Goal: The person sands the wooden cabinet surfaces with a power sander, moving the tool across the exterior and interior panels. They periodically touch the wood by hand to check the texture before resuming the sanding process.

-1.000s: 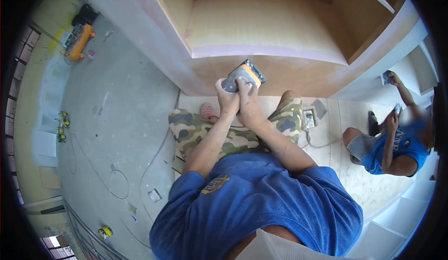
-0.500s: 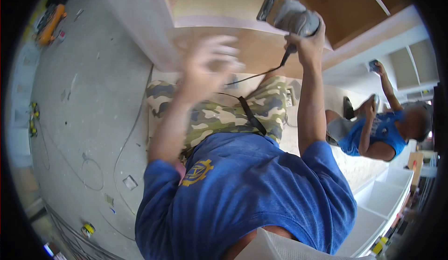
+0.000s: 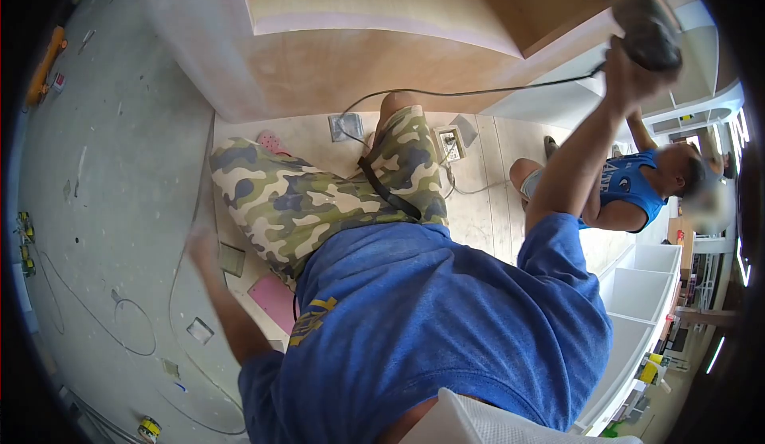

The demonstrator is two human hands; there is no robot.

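Observation:
Up at the right my right hand is wrapped round a corded power sander, partly smeared by motion, in front of the white cabinet's side. Its black cord runs left across the cabinet front and down by my knees. Low on the left, my left hand hangs blurred over the floor, beside my thigh; its fingers do not show clearly. A square sanding sheet or pad lies on the floor close to it.
A wooden cabinet with open compartments stands ahead. To the right a person in a blue top sits near white shelving. Cables, a pink sheet and an orange tool lie on the floor.
My right hand has carried the sander to the right, away from the cabinet opening. My left hand has dropped down and left, from before the cabinet to beside my thigh. The view has shifted.

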